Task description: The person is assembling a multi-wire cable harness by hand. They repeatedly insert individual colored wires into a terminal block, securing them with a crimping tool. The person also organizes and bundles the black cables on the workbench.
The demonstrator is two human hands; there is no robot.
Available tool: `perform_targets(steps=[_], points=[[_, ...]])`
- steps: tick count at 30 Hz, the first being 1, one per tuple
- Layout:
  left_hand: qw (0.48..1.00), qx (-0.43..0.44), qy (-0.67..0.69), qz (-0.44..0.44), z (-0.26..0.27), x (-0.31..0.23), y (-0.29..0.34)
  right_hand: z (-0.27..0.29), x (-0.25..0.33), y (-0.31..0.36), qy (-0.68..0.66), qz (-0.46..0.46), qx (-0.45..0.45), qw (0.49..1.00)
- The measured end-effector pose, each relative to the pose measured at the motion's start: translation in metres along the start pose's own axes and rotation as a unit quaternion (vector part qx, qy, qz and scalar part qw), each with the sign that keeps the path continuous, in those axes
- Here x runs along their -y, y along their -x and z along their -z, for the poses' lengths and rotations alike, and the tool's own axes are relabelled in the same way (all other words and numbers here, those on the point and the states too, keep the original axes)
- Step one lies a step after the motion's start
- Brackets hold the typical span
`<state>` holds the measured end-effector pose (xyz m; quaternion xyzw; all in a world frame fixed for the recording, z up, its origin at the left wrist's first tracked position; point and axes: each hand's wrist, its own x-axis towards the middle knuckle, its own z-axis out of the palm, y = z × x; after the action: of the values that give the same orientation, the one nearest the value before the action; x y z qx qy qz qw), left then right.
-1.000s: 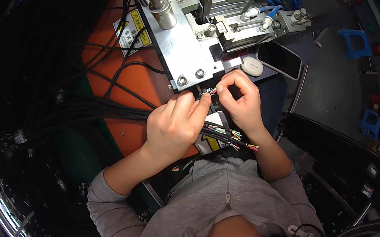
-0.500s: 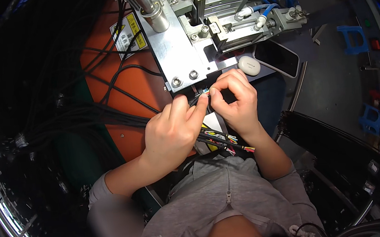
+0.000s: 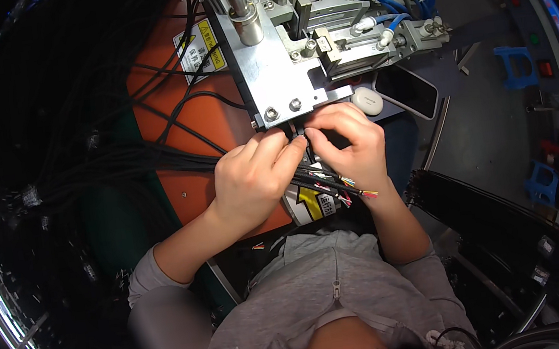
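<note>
Just below the front edge of a metal machine plate [image 3: 276,82], my two hands meet at their fingertips. My left hand [image 3: 252,176] is closed, thumb and forefinger pinching a black cable whose end is mostly hidden by the fingers. From the right, my right hand [image 3: 353,140] pinches at the same end; its coloured wires are out of sight now. A narrow dark part shows between the fingertips, too small to name. Under my hands, a bundle of black cables [image 3: 328,186] ends in stripped, coloured wires.
Silver clamps with blue air tubes [image 3: 372,22] rise behind the plate. A white case [image 3: 367,101] and a phone [image 3: 406,91] lie to the right. More black cables [image 3: 181,157] run leftward over an orange surface [image 3: 190,205]. Blue stools [image 3: 515,67] stand on the floor at far right.
Coloured wires that showed between my fingertips are hidden now, and the fingertips sit closer to the plate's edge. Machine and bundle appear shifted in the picture as the view moved slightly.
</note>
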<state>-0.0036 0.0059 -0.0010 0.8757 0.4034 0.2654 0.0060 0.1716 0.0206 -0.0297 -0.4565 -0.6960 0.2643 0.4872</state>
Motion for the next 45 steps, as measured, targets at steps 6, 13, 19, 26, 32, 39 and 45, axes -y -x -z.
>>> perform_targets(steps=[6, 13, 19, 26, 32, 39, 45], points=[[0.999, 0.039, -0.01, 0.03, 0.017, -0.005, 0.0, 0.0, -0.001, 0.005, -0.031, -0.088, -0.011, 0.996], [0.993, 0.083, -0.049, 0.063, 0.025, -0.01, 0.011, 0.006, -0.007, 0.013, -0.172, -0.195, -0.084, 0.962], [0.959, -0.096, 0.242, 0.109, 0.036, 0.016, 0.017, 0.01, 0.02, -0.004, 0.006, -0.017, -0.05, 0.999], [0.872, -0.228, 0.37, 0.228, 0.069, 0.014, 0.013, -0.031, 0.06, 0.0, 0.283, 0.092, 0.162, 0.941], [0.945, -0.094, 0.293, 0.11, 0.074, 0.001, 0.007, -0.04, 0.067, -0.006, 0.266, 0.151, 0.155, 0.939], [0.983, -0.145, 0.095, -0.055, 0.031, 0.02, 0.014, 0.019, 0.068, 0.013, 0.107, 0.091, 0.178, 0.974], [0.985, -0.077, 0.112, -0.11, 0.02, 0.012, 0.003, 0.036, 0.054, 0.019, -0.002, 0.066, 0.031, 0.997]])
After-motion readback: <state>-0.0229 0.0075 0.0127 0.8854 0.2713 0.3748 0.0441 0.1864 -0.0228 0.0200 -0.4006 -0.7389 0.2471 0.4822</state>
